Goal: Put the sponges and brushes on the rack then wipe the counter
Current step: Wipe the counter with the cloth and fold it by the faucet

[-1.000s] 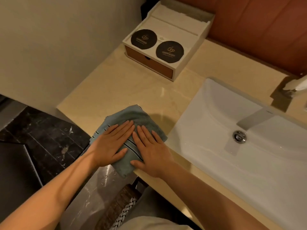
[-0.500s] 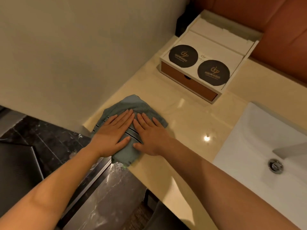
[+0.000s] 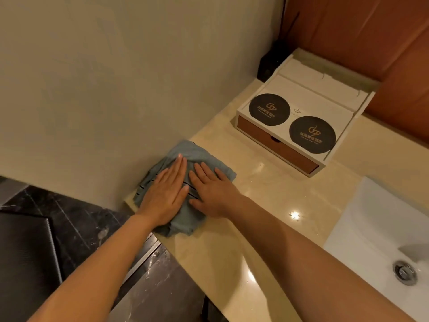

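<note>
A grey-blue cloth with dark stripes lies bunched on the beige stone counter, at its left end against the wall. My left hand and my right hand lie flat side by side on top of it, fingers straight, pressing it down. The cloth's near corner hangs slightly over the counter's front edge. No sponges, brushes or rack are in sight.
A white box with a brown drawer stands at the back, two black round coasters on its top. A white sink with a metal drain is set in on the right. Dark tiled floor lies below left.
Both hands have slid the cloth leftward along the counter, from beside the sink to the wall end. The view has swung left with them, so less of the sink shows.
</note>
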{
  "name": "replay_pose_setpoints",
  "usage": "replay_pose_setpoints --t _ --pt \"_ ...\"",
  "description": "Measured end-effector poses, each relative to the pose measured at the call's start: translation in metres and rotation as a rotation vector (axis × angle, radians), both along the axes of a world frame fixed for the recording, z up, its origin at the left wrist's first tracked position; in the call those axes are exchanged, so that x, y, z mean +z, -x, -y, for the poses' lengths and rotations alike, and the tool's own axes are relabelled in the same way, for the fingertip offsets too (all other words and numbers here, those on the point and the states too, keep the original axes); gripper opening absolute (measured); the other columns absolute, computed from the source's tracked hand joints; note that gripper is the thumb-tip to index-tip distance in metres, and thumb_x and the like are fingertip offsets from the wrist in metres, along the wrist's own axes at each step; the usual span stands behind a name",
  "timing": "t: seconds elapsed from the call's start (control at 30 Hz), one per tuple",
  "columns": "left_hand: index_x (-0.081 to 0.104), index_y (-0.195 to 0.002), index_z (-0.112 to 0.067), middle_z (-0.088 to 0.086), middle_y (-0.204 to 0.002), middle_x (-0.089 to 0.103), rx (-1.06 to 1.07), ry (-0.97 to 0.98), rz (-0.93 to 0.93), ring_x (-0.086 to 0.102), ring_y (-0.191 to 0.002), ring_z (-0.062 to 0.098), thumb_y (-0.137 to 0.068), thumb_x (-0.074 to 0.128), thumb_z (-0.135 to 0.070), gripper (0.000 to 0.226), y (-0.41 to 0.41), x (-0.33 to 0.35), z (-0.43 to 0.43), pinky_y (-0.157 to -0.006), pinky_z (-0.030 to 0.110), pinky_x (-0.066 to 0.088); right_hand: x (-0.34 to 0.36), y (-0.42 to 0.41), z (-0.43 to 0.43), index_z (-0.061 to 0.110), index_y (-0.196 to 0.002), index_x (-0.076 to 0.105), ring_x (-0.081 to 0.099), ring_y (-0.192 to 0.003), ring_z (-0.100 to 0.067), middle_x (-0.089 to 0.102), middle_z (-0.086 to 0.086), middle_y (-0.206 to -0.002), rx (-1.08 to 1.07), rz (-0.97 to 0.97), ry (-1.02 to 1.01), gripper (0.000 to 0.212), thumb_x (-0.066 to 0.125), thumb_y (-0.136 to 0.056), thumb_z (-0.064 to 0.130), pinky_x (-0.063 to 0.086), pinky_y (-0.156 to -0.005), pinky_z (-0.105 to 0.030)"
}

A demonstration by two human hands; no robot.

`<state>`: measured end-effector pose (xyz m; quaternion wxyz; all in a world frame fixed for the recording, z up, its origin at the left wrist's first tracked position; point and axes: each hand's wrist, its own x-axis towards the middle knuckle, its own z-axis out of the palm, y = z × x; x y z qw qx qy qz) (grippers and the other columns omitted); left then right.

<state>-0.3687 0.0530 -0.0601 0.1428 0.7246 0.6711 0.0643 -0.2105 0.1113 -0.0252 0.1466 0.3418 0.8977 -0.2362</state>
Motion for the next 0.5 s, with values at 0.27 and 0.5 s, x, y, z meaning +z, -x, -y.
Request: replay_pose_setpoints --t 0.27,0.5 --pt "-0.006 -0.148 -0.015 -0.004 -0.157 -0.009 0.108 0.033 0.026 -0.008 -0.143 0.004 -0.073 -0.02 -0.066 0.091 -0.028 0.004 -0.038 -0.115 0.024 -0.003 0.0 -0.017 -0.03 0.014 -0.15 -0.003 -0.009 -0.146 -0.015 -0.006 -0.004 -0.159 -0.033 -0.056 -0.041 0.065 0.025 -0.099 0.043 -0.005 -0.117 -0.037" --pt "0.005 -0.148 -0.01 0.005 -0.158 0.006 0.03 -0.086 -0.08 0.007 -0.146 0.015 -0.068 -0.039 -0.06 0.104 -0.066 -0.003 -0.089 -0.116 0.03 0.008 0.001 -0.048 -0.064 0.018 -0.15 -0.004 -0.013 -0.145 -0.017 -0.009 -0.001 -0.159 -0.201 0.005 -0.024 0.066 0.029 -0.098 0.042 -0.005 -0.117 -0.041"
